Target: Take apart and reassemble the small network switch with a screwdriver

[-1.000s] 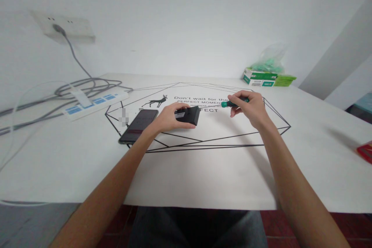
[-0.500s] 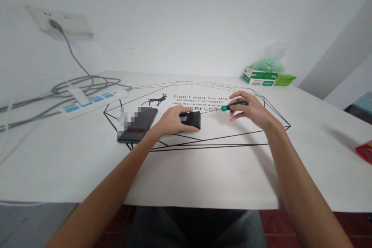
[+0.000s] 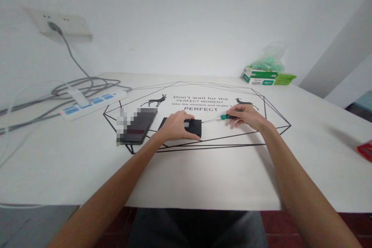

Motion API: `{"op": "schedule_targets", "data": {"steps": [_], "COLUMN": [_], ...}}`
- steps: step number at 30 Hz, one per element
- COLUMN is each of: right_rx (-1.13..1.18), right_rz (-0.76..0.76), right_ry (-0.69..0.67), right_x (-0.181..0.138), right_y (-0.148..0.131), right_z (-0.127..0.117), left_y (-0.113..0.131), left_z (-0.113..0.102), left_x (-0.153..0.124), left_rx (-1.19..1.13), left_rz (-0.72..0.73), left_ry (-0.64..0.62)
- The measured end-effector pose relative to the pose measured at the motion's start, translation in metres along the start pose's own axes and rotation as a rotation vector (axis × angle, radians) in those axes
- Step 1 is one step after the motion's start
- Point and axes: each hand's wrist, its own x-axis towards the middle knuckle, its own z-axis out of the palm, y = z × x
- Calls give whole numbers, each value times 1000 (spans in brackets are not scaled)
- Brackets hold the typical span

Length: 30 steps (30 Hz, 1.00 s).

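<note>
White surface point(image 3: 203, 178), pale room; picture a clock face centred on the flat black rectangular box point(image 3: 194, 127), which lies on that surface. Closest in, at 6 o'clock, someone's dark trousers point(image 3: 197, 228) are tucked below the edge, dark red tiled floor point(image 3: 281, 236) beside them. Just past 3 o'clock there's a red object point(image 3: 365, 150) cut off by the view, no clue what.

Left hand point(image 3: 176, 126) is clamped over the box, thumb on the near side and fingers on the far side, I'd guess to stop it sliding. Right hand point(image 3: 244, 116), at 3 o'clock, pinches a green-and-black-handled metal screwdriver point(image 3: 223, 117) almost level, probably because its tip is aimed at the box's end. Can't tell if tip and box actually touch. Black slab-shaped phone point(image 3: 144, 122) lies flat at 9 o'clock, partly pixelated, close to the left hand.

Beyond them, black printed lettering point(image 3: 200, 101) and deer decorate the surface. Between 9 and 10 sits a white power strip with blue sockets point(image 3: 104, 99), grey cables point(image 3: 87, 81) looped behind it. Around 2 o'clock, a clear plastic bag point(image 3: 270, 56) sits on green-and-white cardboard boxes point(image 3: 258, 75). Furthest back: plain white wall point(image 3: 188, 19), with a pale socket plate point(image 3: 72, 25) at 10.
</note>
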Motion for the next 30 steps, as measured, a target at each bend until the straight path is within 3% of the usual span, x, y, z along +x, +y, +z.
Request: {"op": "schedule_targets", "data": {"steps": [6,11,20,26,30], "right_rx": [-113,-125,-193,-322,-273], "right_rz": [35,97,2,0,71], "right_ry": [-22,-137,-46,160,46], "right_x": [-3,-18,-17,-10,-14], "right_y": [-1,-5,9,11,9], "right_z": [-1,-2,0,10,6], "left_y": [2,-1,-5,-1,-1], "left_z": [-1,1,10,13,14], "left_x": [0,-1,-4,-10,-10], "left_rx": [11,-4,103,203,193], "left_rz": [-12,26,231,333,330], "left_ry": [-21,-9,122,236,264]}}
